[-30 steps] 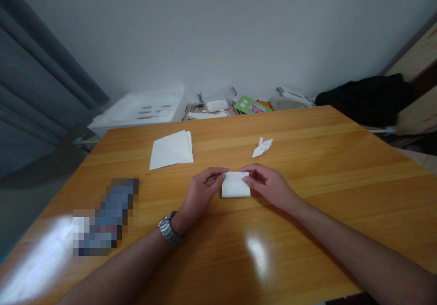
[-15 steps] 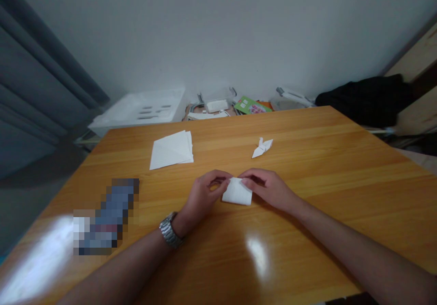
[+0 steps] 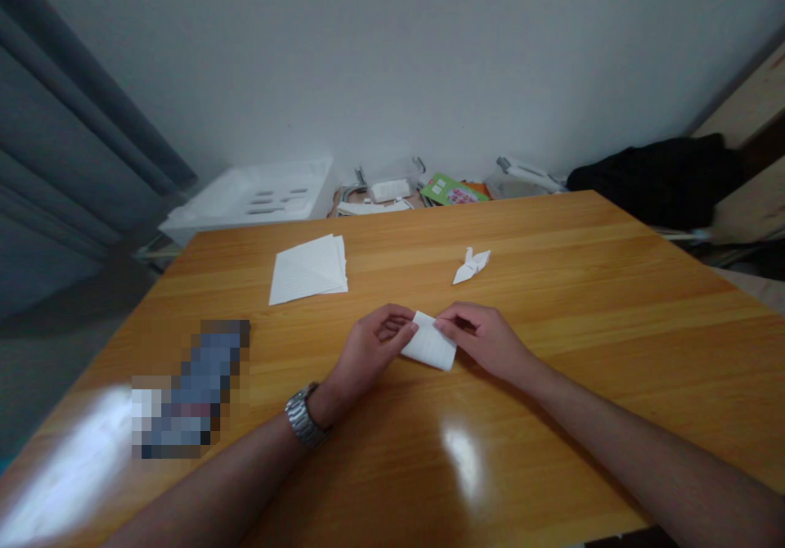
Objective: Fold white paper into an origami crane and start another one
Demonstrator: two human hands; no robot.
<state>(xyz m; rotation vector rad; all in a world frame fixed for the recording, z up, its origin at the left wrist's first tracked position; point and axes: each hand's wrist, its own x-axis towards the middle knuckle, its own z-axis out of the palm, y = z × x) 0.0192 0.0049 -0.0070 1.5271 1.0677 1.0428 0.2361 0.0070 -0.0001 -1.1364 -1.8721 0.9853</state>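
A small folded piece of white lined paper [image 3: 432, 345] is held between my two hands, slightly turned, low over the table. My left hand [image 3: 375, 342], with a metal watch [image 3: 304, 415] on its wrist, pinches the paper's left edge between thumb and fingers. At the upper right edge, the thumb and fingers of my right hand [image 3: 482, 335] are closed on the same paper. Just beyond my hands, a folded white paper crane [image 3: 472, 265] rests on the table.
Loose white paper sheets [image 3: 308, 271] lie at the back left of the wooden table [image 3: 552, 286]. A pixelated dark object [image 3: 202, 384] is at the left. Behind the table are a white tray [image 3: 270, 184], a green booklet [image 3: 452, 190] and black cloth [image 3: 656, 178].
The folded paper has turned a little between my fingers, so its top corner now points up and its lower edge slopes down to the right. My hands have barely shifted.
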